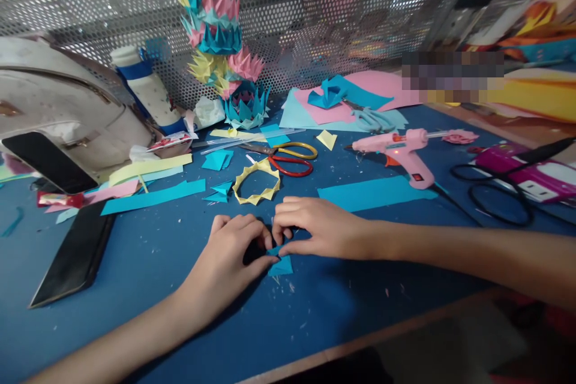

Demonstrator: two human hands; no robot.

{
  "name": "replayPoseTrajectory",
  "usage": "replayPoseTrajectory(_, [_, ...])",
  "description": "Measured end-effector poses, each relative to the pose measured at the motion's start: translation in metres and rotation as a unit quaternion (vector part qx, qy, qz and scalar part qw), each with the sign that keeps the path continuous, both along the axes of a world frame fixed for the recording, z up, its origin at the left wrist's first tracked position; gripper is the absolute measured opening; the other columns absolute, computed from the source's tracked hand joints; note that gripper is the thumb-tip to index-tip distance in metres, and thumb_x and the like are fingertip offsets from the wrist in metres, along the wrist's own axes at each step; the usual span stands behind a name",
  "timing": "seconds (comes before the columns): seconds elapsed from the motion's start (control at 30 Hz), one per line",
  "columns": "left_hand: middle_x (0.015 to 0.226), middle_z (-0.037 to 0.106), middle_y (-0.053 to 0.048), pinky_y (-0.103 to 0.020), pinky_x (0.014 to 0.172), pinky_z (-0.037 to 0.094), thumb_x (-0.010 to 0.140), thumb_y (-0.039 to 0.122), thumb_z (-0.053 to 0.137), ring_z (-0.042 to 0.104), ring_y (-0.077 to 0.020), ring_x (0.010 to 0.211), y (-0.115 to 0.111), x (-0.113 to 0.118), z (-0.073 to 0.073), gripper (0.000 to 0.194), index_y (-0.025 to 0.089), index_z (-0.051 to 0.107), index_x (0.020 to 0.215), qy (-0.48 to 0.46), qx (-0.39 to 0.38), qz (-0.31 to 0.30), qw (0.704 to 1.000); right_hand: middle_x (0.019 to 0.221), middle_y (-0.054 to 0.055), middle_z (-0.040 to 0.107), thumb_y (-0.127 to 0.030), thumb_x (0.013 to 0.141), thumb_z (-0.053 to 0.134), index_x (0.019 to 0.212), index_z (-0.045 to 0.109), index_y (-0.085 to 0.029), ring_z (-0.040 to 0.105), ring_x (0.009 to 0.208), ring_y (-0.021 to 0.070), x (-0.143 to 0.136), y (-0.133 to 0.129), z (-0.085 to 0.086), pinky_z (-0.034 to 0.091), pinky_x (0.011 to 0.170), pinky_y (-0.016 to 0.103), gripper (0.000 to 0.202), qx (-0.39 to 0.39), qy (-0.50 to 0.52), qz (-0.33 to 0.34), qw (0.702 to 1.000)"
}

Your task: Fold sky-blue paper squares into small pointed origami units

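Note:
A small piece of blue paper [281, 266] lies on the blue table, with folds showing in it. Both hands grip its upper part from either side. My left hand [240, 246] has its thumb and fingers closed at the paper's left edge. From the right, my right hand [310, 228] pinches it with thumb and curled fingers, which cover part of the sheet. Just beyond the hands lies a ring of folded yellow paper [257, 182]. Folded blue paper pieces [219, 192] rest to the left of that ring.
Red-and-yellow-handled scissors [290, 159] lie behind the ring. A pink glue gun [398, 147] stands at right, near a blue paper strip [371, 193]. A black wallet-like case [74, 258] and a phone [49, 162] are at left. Folded paper crowns [246, 105] are stacked at the back.

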State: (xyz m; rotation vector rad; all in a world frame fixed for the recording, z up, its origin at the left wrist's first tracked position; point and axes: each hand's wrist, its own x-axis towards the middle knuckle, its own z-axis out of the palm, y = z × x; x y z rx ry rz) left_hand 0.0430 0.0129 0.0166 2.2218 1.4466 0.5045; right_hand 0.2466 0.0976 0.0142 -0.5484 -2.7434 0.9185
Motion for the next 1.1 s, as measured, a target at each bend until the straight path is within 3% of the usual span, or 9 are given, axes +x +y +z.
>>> replayPoseTrajectory(0.13, [0.077,0.066,0.007,-0.032,0.079,0.035,0.092,0.020,0.069,0.059,-0.0152,0.076,0.001,-0.003,-0.001,0.009,0.022,0.064,0.085,-0.007,0.015,0.009,1.000,0.080,-0.002,0.059,-0.026,0.090,0.072,0.085,0.065,-0.018,0.052,0.083,0.0151,0.000,-0.001,0.000,0.036,0.070,0.027,0.012,0.009,-0.004,0.013,1.000])
replayPoseTrajectory(0.27, [0.081,0.070,0.006,-0.032,0.078,0.038,0.092,0.026,0.069,0.062,-0.0159,0.078,-0.001,-0.008,-0.004,0.005,0.023,0.065,0.090,-0.014,0.027,0.012,0.999,0.081,-0.001,0.059,-0.023,0.091,0.070,0.084,0.063,-0.017,0.051,0.082,0.0145,0.003,-0.001,-0.002,0.037,0.071,0.027,0.011,0.032,0.015,0.022,0.999])
replayPoseTrajectory(0.43, [0.084,0.071,0.006,-0.033,0.080,0.037,0.091,0.022,0.067,0.063,-0.0146,0.078,-0.007,-0.011,-0.007,0.004,0.023,0.066,0.088,-0.022,0.042,0.009,0.999,0.086,0.002,0.065,-0.023,0.097,0.063,0.089,0.065,-0.017,0.054,0.084,0.0149,0.008,-0.002,-0.009,0.040,0.074,0.028,0.010,0.065,0.085,0.060,0.993])
replayPoseTrajectory(0.57, [0.090,0.072,0.006,-0.035,0.085,0.033,0.098,0.022,0.062,0.063,-0.0141,0.085,-0.013,-0.010,-0.007,0.011,0.026,0.069,0.091,-0.032,0.071,-0.011,0.997,0.092,0.003,0.069,-0.025,0.104,0.051,0.096,0.069,-0.017,0.055,0.083,0.0151,0.012,-0.001,-0.010,0.038,0.073,0.030,0.021,0.175,0.112,0.112,0.972])
replayPoseTrajectory(0.67, [0.091,0.072,0.005,-0.037,0.088,0.030,0.106,0.025,0.049,0.061,-0.0146,0.085,-0.018,-0.012,-0.008,0.024,0.028,0.071,0.098,-0.031,0.142,-0.050,0.988,0.096,0.001,0.070,-0.022,0.105,0.049,0.101,0.069,-0.019,0.056,0.085,0.0155,0.014,0.001,-0.008,0.035,0.069,0.031,0.021,0.278,0.112,0.146,0.943])
replayPoseTrajectory(0.77, [0.088,0.072,0.003,-0.039,0.088,0.029,0.110,0.024,0.038,0.059,-0.0151,0.081,-0.022,-0.015,-0.010,0.034,0.027,0.070,0.100,-0.003,0.190,-0.081,0.978,0.097,-0.001,0.071,-0.018,0.105,0.047,0.100,0.070,-0.020,0.055,0.086,0.0148,0.014,0.001,-0.006,0.033,0.066,0.032,0.023,0.333,0.111,0.163,0.922])
replayPoseTrajectory(0.97, [0.087,0.071,0.003,-0.039,0.089,0.029,0.108,0.019,0.043,0.058,-0.0146,0.080,-0.022,-0.016,-0.010,0.028,0.024,0.069,0.099,0.039,0.208,-0.106,0.972,0.094,-0.001,0.070,-0.017,0.104,0.049,0.097,0.070,-0.020,0.053,0.083,0.0140,0.012,0.001,-0.005,0.031,0.063,0.033,0.023,0.356,0.112,0.165,0.913])
replayPoseTrajectory(1.1, [0.087,0.074,-0.001,-0.037,0.090,0.032,0.109,0.018,0.038,0.059,-0.0165,0.083,-0.025,-0.011,-0.008,0.037,0.017,0.072,0.094,0.066,0.287,-0.121,0.948,0.095,0.001,0.068,-0.025,0.102,0.055,0.098,0.070,-0.019,0.050,0.085,0.0157,0.013,0.001,0.000,0.030,0.065,0.034,0.016,0.328,0.088,0.184,0.922])
